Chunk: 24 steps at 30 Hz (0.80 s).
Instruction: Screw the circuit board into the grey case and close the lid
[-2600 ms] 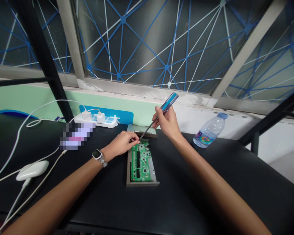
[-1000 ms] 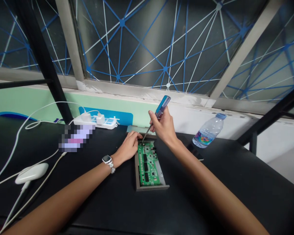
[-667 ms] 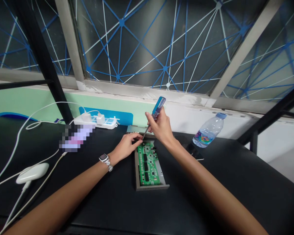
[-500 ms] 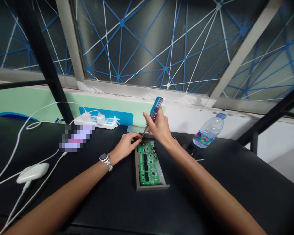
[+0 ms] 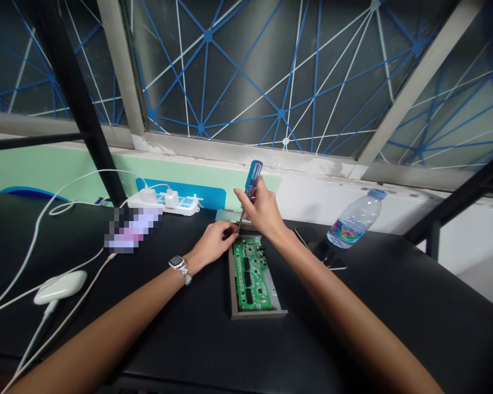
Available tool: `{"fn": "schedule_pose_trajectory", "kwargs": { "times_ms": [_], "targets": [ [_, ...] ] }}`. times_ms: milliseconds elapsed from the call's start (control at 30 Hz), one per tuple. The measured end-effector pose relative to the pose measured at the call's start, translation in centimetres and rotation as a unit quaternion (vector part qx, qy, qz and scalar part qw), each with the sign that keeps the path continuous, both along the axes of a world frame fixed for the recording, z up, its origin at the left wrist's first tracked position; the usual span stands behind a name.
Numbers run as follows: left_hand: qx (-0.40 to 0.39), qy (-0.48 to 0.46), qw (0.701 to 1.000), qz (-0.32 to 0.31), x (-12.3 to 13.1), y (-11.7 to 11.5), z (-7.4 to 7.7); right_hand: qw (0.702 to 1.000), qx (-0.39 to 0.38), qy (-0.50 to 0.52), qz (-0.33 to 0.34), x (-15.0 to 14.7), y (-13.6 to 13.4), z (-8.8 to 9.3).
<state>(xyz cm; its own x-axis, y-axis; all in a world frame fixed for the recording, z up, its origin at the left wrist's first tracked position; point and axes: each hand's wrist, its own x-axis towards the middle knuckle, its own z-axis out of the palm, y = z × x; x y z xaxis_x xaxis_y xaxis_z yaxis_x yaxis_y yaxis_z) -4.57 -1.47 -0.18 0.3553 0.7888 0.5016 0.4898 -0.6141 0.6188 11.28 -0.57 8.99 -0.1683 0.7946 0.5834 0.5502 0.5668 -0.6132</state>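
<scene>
A green circuit board (image 5: pixel 250 273) lies in a shallow grey metal case (image 5: pixel 259 314) on the black table (image 5: pixel 238 350). My right hand (image 5: pixel 259 212) is closed round a screwdriver (image 5: pixel 250 187) with a clear blue handle, held nearly upright, its tip at the board's far left corner. My left hand (image 5: pixel 212 243), a watch on its wrist, pinches at that same corner beside the tip; what its fingertips hold is too small to make out.
A plastic water bottle (image 5: pixel 355 220) lies at the back right, with a dark phone (image 5: pixel 320 249) beside it. A white power strip (image 5: pixel 164 201) with chargers sits at the back left. White cables (image 5: pixel 36 230) and a white puck-shaped device (image 5: pixel 61 287) lie on the left.
The screwdriver handle has swung from leaning right to nearly upright, and my right hand has shifted left. The case was turned slightly and slid right after the earliest frame. My left hand stays at the corner.
</scene>
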Motion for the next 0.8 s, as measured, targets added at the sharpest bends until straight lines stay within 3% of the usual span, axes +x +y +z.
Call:
{"fn": "schedule_pose_trajectory", "kwargs": {
  "times_ms": [267, 567, 700, 800],
  "targets": [
    [-0.031, -0.100, 0.994, -0.029, 1.1, -0.3, 0.8, 1.000, -0.004, -0.013, 0.006, -0.3, -0.3, 0.2],
    [-0.106, -0.204, 0.971, -0.061, 1.7, 0.8, -0.2, 0.999, -0.027, 0.019, 0.015, -0.3, -0.2, -0.2],
    [-0.116, -0.200, 0.969, -0.088, 1.3, 0.7, 0.1, 0.987, -0.122, 0.035, 0.094, 0.3, 0.2, 0.0],
    [-0.113, -0.167, 0.975, -0.096, 1.1, 0.6, 0.4, 0.957, -0.222, 0.052, 0.180, 1.1, 0.3, 0.5]
  ]
}}
